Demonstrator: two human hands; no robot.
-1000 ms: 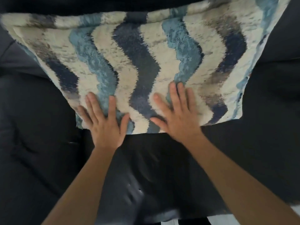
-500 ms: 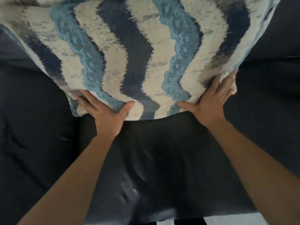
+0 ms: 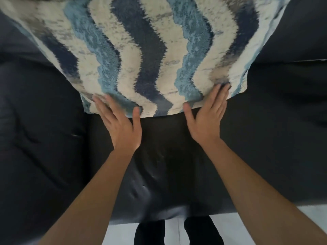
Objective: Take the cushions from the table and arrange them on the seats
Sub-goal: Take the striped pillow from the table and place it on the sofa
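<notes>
Your left hand (image 3: 122, 128) and right hand (image 3: 208, 117) lie flat, fingers straight and close together, holding nothing, w/ fingertips on the near edge of a wavy-striped cushion (image 3: 150, 55) (blue, navy, cream). The cushion leans toward the back edge of a dark leather seat (image 3: 168, 174); its top runs out of view.

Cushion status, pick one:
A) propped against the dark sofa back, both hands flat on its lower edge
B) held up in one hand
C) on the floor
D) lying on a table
A: the wavy-striped cushion leans on the dark sofa, with the left hand and right hand open against its lower edge.
</notes>
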